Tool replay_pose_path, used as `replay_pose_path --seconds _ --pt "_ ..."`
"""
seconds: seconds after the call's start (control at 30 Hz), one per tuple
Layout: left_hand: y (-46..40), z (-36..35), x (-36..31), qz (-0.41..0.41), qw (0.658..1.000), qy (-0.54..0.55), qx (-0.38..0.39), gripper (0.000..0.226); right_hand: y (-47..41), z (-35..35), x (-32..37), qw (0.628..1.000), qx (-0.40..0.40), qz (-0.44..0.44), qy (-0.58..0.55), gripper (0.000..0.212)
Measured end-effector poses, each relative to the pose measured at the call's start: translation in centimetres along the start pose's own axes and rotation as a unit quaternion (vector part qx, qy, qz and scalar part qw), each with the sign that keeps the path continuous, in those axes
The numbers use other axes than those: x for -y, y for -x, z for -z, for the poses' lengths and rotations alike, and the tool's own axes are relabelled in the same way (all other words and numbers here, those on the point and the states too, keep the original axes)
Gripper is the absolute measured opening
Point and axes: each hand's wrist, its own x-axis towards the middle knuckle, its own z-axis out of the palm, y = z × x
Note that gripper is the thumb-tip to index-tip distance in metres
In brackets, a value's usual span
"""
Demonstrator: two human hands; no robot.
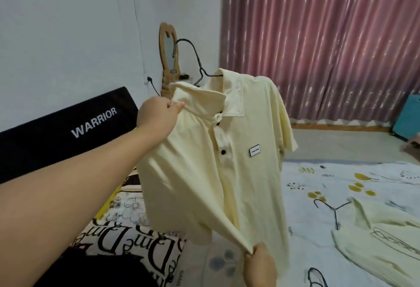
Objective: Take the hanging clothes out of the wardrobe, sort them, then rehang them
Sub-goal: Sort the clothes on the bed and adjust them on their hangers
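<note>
A pale yellow polo shirt (229, 173) with black buttons and a small white chest label hangs in the air on a black wire hanger (195, 59), above the bed. My left hand (159, 114) pinches the shirt at its left shoulder by the collar. My right hand (259, 264), low in the middle, pinches the shirt's bottom hem and pulls it toward me. A second pale yellow garment (381, 241) lies on the bed at the right, on another black hanger (331, 209).
The bed (329, 173) has a white sheet with yellow spots. A lettered pillow (127, 239) lies at the left. A black headboard (68, 132) reads WARRIOR. Pink curtains (329, 41) cover the far wall. A third black hanger (318, 275) lies at the bottom edge.
</note>
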Motion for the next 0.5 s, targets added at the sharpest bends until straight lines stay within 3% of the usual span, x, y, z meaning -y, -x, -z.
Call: replay_pose_path --seconds 0.23,0.37,0.5 --pt "-4.7 -4.0 12.4 0.088 0.995 -0.025 -0.037 0.054 -5.7 -5.1 3.8 0.99 -0.066 0.124 -0.025 0.012" --pt "-3.1 -8.1 20.7 0.131 0.989 -0.059 -0.025 0.052 -7.6 -11.9 2.7 0.988 0.04 0.152 0.015 0.01" --pt "1.4 -13.3 28.9 0.159 0.98 -0.118 0.004 0.048 -8.7 -18.2 0.0 0.966 0.151 0.157 0.137 0.014"
